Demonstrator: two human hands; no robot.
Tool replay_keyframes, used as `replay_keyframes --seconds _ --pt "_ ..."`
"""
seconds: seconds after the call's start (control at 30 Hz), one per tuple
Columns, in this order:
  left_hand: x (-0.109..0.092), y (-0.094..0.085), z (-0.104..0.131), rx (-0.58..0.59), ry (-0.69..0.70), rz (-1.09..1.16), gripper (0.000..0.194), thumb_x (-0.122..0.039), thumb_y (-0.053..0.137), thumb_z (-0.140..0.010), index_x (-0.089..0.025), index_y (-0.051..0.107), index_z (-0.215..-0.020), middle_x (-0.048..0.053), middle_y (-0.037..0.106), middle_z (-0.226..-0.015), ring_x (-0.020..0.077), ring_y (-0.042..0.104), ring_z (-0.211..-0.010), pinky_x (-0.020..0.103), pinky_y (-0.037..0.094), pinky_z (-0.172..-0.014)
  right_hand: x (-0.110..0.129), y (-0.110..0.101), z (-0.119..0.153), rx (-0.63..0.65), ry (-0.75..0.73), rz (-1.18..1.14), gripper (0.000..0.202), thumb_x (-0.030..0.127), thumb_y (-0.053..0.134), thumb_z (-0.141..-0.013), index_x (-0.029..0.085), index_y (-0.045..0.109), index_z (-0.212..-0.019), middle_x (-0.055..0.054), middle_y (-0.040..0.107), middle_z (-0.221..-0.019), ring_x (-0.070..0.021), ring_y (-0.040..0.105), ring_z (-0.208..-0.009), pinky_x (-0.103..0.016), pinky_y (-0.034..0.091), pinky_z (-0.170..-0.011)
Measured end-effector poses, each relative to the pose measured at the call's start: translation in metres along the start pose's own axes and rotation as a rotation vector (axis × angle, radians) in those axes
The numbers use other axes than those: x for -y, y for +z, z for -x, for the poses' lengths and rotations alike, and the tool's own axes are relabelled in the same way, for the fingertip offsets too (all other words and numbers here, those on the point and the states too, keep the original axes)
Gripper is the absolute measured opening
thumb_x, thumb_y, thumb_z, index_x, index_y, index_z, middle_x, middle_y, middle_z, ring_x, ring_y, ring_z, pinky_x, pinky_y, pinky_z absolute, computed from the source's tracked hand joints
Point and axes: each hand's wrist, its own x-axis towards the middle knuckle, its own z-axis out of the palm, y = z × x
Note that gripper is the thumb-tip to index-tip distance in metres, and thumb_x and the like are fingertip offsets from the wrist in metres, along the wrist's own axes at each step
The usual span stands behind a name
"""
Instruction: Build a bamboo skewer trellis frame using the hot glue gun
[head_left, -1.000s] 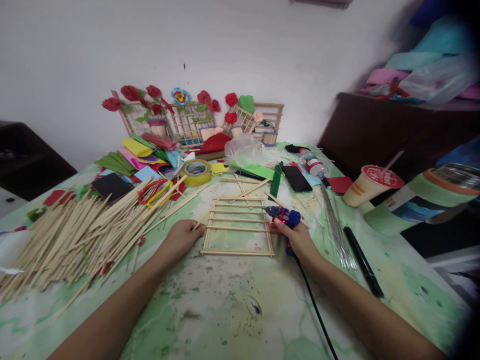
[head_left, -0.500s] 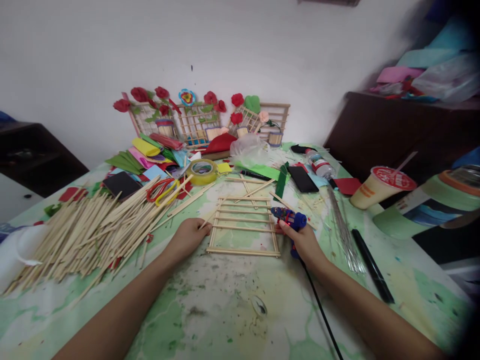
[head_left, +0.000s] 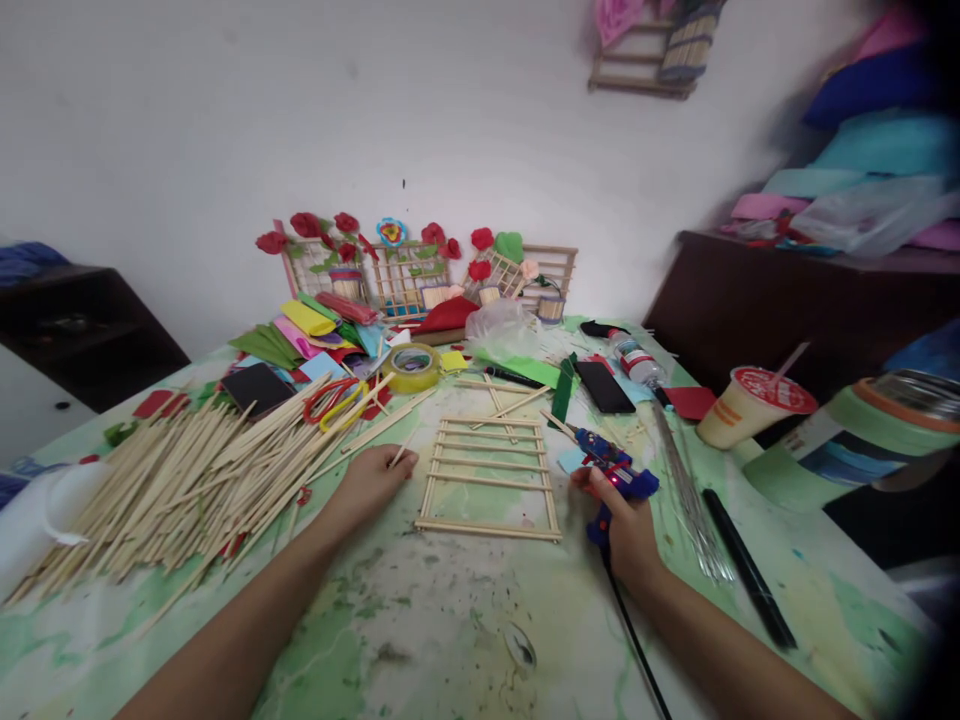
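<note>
A ladder-like frame of thin wooden sticks (head_left: 487, 480) lies flat on the table between my hands, with several crossbars. My left hand (head_left: 375, 475) is closed on a thin wooden stick (head_left: 401, 450), just left of the frame and apart from it. To the right of the frame, my right hand (head_left: 622, 515) grips a blue glue gun (head_left: 611, 465), its red light on and its nozzle pointing up and left. The gun's black cord trails toward the front edge. Loose sticks (head_left: 510, 405) lie crossed behind the frame.
On the left lies a big stick pile (head_left: 157, 480) with scissors (head_left: 334, 403) and tape (head_left: 411, 368) behind. A phone (head_left: 604, 387), a bottle (head_left: 636, 358), a cup (head_left: 754, 405), wires (head_left: 690, 500) and a black rod (head_left: 750, 570) are at right.
My right hand has moved the glue gun right, away from the frame. My left hand with its stick has drawn slightly left, off the frame. The view has tilted up.
</note>
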Motion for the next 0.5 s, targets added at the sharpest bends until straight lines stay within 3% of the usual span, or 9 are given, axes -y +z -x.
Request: replay_keyframes --seconds 0.13,0.23,0.37,0.5 --pt "-0.009 -0.001 0.008 -0.097 0.039 0.193 0.038 -0.054 0.042 -0.081 -0.018 0.054 -0.076 0.0 0.058 -0.068 0.0139 0.048 -0.057 0.025 0.034 -0.055 0.001 -0.004 0.007 0.012 -0.141 0.068 0.032 0.051 0.062 -0.075 0.02 0.063 -0.065 -0.004 0.064 -0.072 -0.0226 0.061 -0.078 -0.036 0.046 -0.081" --pt "-0.021 0.002 0.017 -0.061 0.032 0.51 0.038 -0.056 0.044 -0.081 -0.019 0.048 -0.087 -0.002 0.058 -0.07 0.0078 0.036 -0.044 0.021 0.028 -0.044 -0.001 -0.006 0.015 0.109 -0.181 0.06 0.03 0.05 0.063 -0.076 0.021 0.064 -0.067 -0.005 0.064 -0.073 -0.0232 0.061 -0.077 -0.037 0.047 -0.08" --pt "-0.037 0.01 0.032 0.084 -0.048 0.858 0.035 -0.051 0.057 -0.076 -0.018 0.045 -0.079 -0.003 0.054 -0.063 0.0028 0.027 -0.038 0.017 0.015 -0.037 -0.014 -0.006 0.025 0.178 -0.203 0.027 0.03 0.051 0.065 -0.074 0.021 0.068 -0.08 -0.007 0.068 -0.079 -0.0253 0.062 -0.079 -0.039 0.05 -0.078" --pt "-0.049 0.026 0.049 0.315 -0.208 1.111 0.031 -0.041 0.065 -0.071 -0.016 0.052 -0.081 -0.003 0.053 -0.058 0.002 0.029 -0.037 0.015 0.011 -0.034 -0.026 -0.004 0.031 0.295 -0.197 0.016 0.036 0.055 0.065 -0.072 0.022 0.069 -0.085 -0.009 0.07 -0.08 -0.0263 0.064 -0.078 -0.039 0.052 -0.075"
